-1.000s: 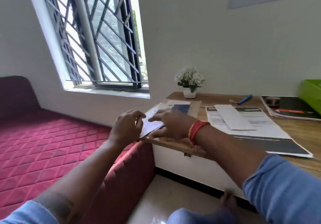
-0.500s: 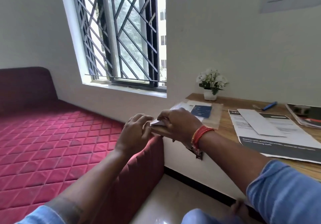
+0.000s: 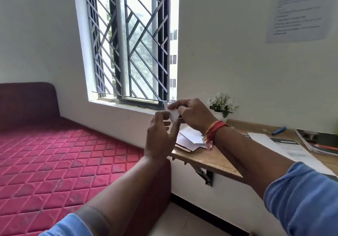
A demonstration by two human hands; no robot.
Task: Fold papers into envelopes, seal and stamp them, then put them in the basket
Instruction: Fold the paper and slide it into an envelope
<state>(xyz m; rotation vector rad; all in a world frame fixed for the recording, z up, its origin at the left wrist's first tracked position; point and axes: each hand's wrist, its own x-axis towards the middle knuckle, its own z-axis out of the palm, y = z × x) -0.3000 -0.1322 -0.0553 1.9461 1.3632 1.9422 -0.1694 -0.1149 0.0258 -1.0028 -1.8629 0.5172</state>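
Observation:
A small white piece of paper (image 3: 172, 114) is held up in the air over the left end of the wooden desk (image 3: 210, 159). My right hand (image 3: 192, 114) pinches its upper edge. My left hand (image 3: 161, 137) grips its lower left side with thumb and fingers. Under my hands a pile of white envelopes (image 3: 190, 138) lies on the desk's left end. Printed sheets (image 3: 285, 146) lie further right on the desk. The basket is out of view.
A small white pot of white flowers (image 3: 221, 107) stands at the desk's back edge by the wall. A blue pen (image 3: 279, 131) and a stack of magazines (image 3: 318, 142) lie at the right. A red quilted mattress (image 3: 54, 160) fills the left. A barred window (image 3: 131, 41) is ahead.
Both hands have lifted from the desk's left edge with the small white paper, which is now held up in the air. The camera has tilted up and turned left.

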